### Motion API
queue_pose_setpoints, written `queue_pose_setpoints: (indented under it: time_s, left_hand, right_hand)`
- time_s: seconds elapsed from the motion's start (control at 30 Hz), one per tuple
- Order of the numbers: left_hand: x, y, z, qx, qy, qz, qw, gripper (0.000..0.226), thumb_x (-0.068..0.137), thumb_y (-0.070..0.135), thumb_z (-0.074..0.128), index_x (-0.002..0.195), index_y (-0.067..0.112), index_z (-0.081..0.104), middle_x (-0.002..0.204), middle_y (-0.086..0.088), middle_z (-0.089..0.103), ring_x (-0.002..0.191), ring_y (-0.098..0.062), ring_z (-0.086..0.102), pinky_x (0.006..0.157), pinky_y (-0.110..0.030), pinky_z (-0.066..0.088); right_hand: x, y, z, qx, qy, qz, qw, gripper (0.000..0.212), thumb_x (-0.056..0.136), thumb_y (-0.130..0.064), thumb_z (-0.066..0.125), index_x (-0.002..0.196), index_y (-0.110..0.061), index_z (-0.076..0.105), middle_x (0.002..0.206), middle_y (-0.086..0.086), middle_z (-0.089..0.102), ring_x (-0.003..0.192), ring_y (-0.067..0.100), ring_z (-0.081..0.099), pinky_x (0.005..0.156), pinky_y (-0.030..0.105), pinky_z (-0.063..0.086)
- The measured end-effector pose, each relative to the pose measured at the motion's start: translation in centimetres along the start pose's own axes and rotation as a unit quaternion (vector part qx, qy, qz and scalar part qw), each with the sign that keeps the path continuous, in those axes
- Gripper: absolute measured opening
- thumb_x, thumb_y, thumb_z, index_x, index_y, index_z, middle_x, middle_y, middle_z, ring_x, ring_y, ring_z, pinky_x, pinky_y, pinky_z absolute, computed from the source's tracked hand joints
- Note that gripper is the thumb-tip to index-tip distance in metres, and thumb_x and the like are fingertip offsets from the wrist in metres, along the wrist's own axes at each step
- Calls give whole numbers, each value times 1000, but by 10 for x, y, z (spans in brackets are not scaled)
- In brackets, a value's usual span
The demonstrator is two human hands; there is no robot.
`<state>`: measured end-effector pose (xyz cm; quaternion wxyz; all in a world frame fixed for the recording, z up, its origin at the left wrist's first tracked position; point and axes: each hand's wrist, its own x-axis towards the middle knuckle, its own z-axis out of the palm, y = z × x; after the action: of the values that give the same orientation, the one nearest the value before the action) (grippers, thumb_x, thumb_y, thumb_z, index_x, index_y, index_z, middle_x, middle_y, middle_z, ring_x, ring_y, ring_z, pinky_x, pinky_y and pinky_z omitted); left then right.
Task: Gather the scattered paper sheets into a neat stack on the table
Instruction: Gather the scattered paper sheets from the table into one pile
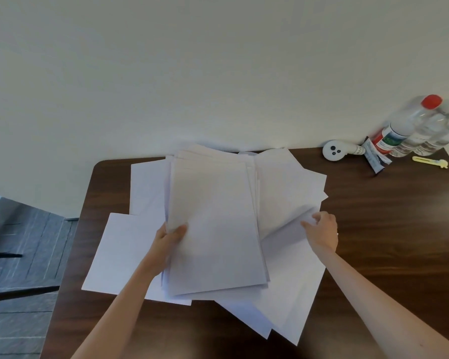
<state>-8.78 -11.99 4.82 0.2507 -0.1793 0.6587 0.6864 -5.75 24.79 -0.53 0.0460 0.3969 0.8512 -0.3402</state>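
Left hand (170, 237) grips one stack (213, 216); right hand (322, 231) pinches one loose sheet (283, 237).

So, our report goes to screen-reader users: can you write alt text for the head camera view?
A person's left hand grips a stack of white paper sheets while the right hand pinches a loose sheet beside it, on a dark wooden table. Bottles stand at its far right corner.
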Motion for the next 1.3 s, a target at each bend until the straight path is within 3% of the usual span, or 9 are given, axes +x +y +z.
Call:
queue_pose_setpoints:
  time_s: [0.07, 0.17, 0.37, 0.5, 0.6, 0.73, 0.97, 1.13, 1.3]
  left_hand:
    - [-1, 5, 1, 3, 3, 3, 1000, 18, 98, 15, 53, 114, 17, 60, 91, 0, 76, 80, -15, 73, 62, -27, 58]
    - [0, 8, 4, 11, 9, 5, 1000, 17, 98, 16, 53, 113, 18, 59, 88, 3, 75, 78, -13, 73, 60, -27, 58]
    - [-1, 6, 6, 19, 18, -6, 1000, 17, 97, 19, 55, 113, 22, 59, 95, 1, 74, 84, -16, 72, 62, -27, 58]
    - [-1, 1, 3, 12, 29, -17, 999, 18, 97, 19, 56, 114, 20, 61, 99, -3, 74, 90, -22, 71, 68, -32, 59]
    - [0, 1, -1, 11, 30, -23, 999, 21, 96, 21, 56, 117, 20, 61, 103, -5, 73, 96, -27, 69, 70, -35, 59]
    - [2, -7, -10, -5, 52, -28, 998, 29, 94, 22, 59, 123, 17, 59, 111, -9, 70, 101, -29, 68, 72, -34, 59]
    - [7, -28, -16, -50, 80, -60, 994, 37, 93, 21, 61, 129, 18, 54, 120, -11, 67, 109, -30, 63, 85, -42, 54]
    - [12, -32, -9, -44, 70, -78, 994, 34, 94, 20, 60, 128, 19, 53, 120, -13, 65, 106, -31, 63, 79, -41, 54]
    - [16, -31, -8, -40, 70, -88, 993, 45, 94, 23, 60, 137, 14, 48, 119, -13, 65, 107, -34, 63, 79, -45, 54]
  right_hand:
    - [4, -11, -2, 94, -57, 98, 989, 31, 88, -20, 68, 109, 1, 58, 99, 15, 65, 83, 26, 63, 66, 33, 52]
    - [1, -28, 0, 306, -199, 274, 889, 35, 89, -21, 67, 105, 9, 56, 84, 28, 67, 63, 33, 67, 53, 35, 59]
    - [-9, -47, 16, 428, -265, 311, 806, 34, 87, -21, 70, 109, -2, 53, 98, 20, 63, 79, 29, 64, 55, 34, 58]
    - [-12, -55, 27, 415, -244, 258, 838, 17, 85, -4, 69, 97, -3, 58, 84, 13, 61, 68, 23, 59, 38, 21, 49]
    - [-9, -52, 31, 386, -164, 190, 888, 22, 85, 6, 65, 76, -6, 49, 86, 14, 56, 68, 22, 55, 45, 23, 52]
    - [-8, -46, 25, 446, -134, 181, 867, 23, 88, 4, 63, 72, -9, 52, 84, 10, 60, 75, 22, 60, 70, 36, 56]
    - [-10, -59, 3, 469, -140, 88, 868, 7, 89, 1, 63, 95, -1, 64, 98, 12, 67, 87, 27, 65, 64, 29, 60]
    - [-19, -83, -6, 262, -37, -144, 954, 33, 88, -14, 62, 63, 2, 48, 57, 15, 49, 56, 18, 45, 53, 43, 51]
    - [-43, -130, -18, 148, -17, -343, 927, 50, 96, -12, 56, 60, -24, 24, 49, -6, 25, 45, 10, 22, 47, 22, 18]
